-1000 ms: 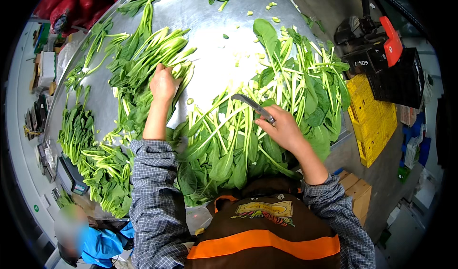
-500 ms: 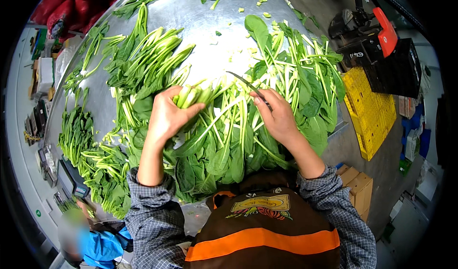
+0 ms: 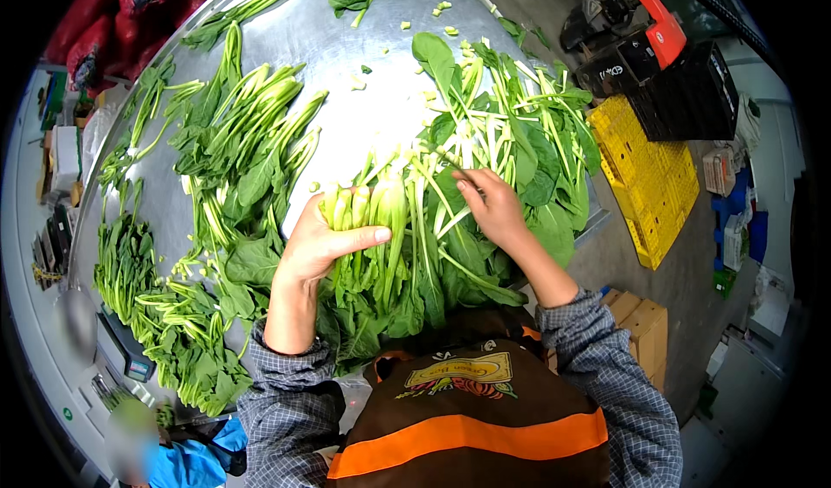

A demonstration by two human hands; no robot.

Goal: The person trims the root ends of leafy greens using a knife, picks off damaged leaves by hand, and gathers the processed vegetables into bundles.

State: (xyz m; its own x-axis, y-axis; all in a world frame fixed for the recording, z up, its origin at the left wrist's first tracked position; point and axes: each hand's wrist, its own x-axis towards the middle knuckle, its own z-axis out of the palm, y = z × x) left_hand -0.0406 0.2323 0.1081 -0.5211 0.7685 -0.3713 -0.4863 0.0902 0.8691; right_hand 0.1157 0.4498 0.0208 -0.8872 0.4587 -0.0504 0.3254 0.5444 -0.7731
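My left hand is closed round a bunch of leafy greens, its pale cut stem ends up and its leaves hanging toward me. The thumb lies across the front of the stems. My right hand grips a knife with a dark, thin blade that points up and left, just right of the bunch. Below and between the hands spreads a heap of loose greens. More greens with long stems lie beyond my right hand. Another pile rests past my left hand.
The metal table carries small stem scraps and more bunches along its left side. To the right stand a yellow pallet, a black crate, a red-handled machine and cardboard boxes. A person in blue is at lower left.
The bunch in my left hand has turned more upright and come nearer, its stem ends now facing up. My right hand has moved slightly with the knife. The whole view has shifted a little.
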